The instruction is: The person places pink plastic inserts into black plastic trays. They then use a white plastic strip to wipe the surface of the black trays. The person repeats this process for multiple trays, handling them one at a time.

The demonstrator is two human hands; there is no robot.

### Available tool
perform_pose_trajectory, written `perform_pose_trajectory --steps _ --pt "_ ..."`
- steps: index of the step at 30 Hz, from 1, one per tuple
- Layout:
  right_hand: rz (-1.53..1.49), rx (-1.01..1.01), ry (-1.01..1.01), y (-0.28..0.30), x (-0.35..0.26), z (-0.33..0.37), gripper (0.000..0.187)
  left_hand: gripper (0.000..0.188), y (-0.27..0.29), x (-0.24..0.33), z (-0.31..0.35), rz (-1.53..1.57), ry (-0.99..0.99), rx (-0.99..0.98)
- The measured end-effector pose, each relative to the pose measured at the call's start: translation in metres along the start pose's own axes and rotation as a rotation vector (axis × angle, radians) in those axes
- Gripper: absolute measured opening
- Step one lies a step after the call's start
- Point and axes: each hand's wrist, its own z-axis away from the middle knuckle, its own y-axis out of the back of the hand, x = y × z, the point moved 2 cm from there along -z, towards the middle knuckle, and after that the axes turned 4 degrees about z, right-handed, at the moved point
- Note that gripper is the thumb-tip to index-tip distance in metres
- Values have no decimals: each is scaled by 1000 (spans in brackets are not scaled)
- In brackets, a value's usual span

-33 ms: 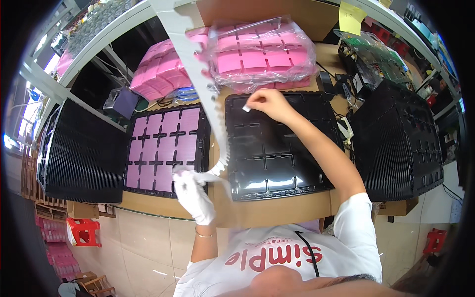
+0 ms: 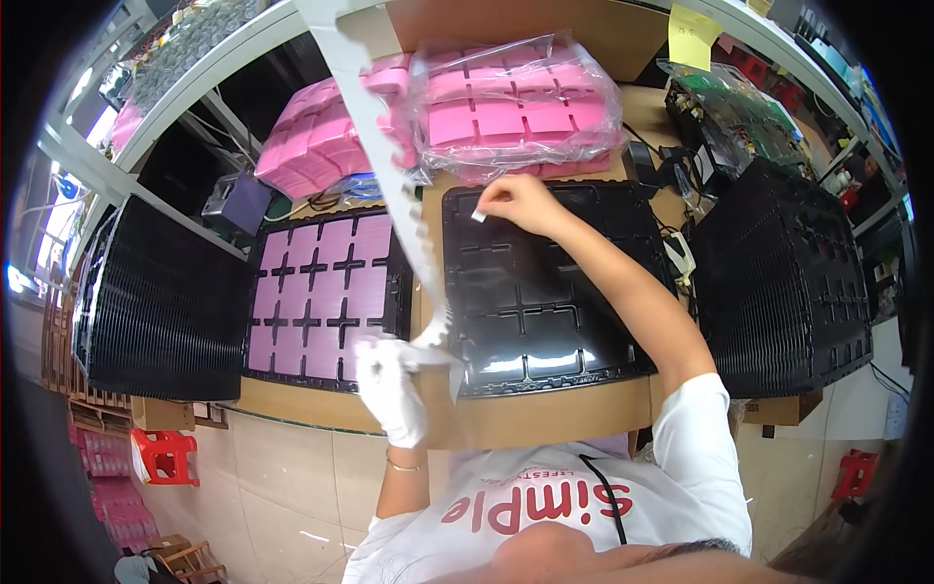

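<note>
My left hand, in a white glove, is closed on the lower end of a long white strip with a notched edge. The strip runs up past the top of the view. Bare, my right hand pinches a small white sticker-like piece over the far left corner of a black plastic tray. Whether the piece touches the tray I cannot tell. Left of the strip lies another black tray, filled with pink-purple rectangular pieces, near my left hand.
Tall stacks of black trays stand at the left and at the right. Behind the trays sit pink foam blocks and a clear bag of pink trays. Green circuit boards lie at the back right. A red stool is on the floor.
My left hand has shifted slightly to the right with the strip's lower end. My right hand, still pinching the small white piece, has moved a little to the left.
</note>
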Motion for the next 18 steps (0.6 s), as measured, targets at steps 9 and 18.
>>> perform_pose_trajectory --steps 9,18 --pt "558 -45 190 -43 67 -68 10 9 -2 -7 14 -97 285 -288" --pt "568 -124 95 -30 27 -57 12 9 -13 -5 14 -135 342 -365"
